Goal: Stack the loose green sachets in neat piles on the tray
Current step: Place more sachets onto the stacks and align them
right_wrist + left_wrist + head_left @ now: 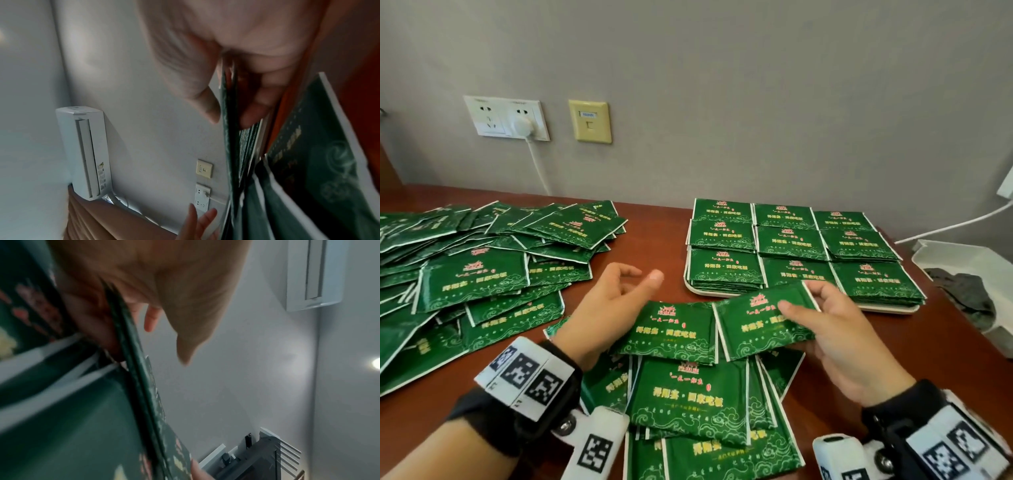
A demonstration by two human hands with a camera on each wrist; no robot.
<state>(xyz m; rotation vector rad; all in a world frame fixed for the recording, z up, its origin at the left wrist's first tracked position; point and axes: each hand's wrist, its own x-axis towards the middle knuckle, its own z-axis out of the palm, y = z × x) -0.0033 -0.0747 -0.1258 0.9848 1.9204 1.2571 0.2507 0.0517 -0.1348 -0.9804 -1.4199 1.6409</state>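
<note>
In the head view my right hand [799, 298] pinches a green sachet [756, 325] above the table, thumb on top and fingers underneath. A second green sachet [674, 332] lies beside it against my left hand [640, 279], whose thumb and fingers are spread and lifted. The white tray [887, 310] behind them holds several neat piles of sachets. A big loose heap [482, 274] covers the table's left, and a small loose pile [705, 404] lies under my hands. The right wrist view shows the thumb [195, 81] pressing on the sachet's edge [230, 129]; the left wrist view shows a sachet's edge [139, 386] at the palm.
A white bin [962, 260] with dark stuff in it stands at the right edge of the brown table [647, 240]. Wall sockets [506, 118] with a plugged white cable sit on the grey wall behind the heap. Another white cable [955, 224] runs at the right.
</note>
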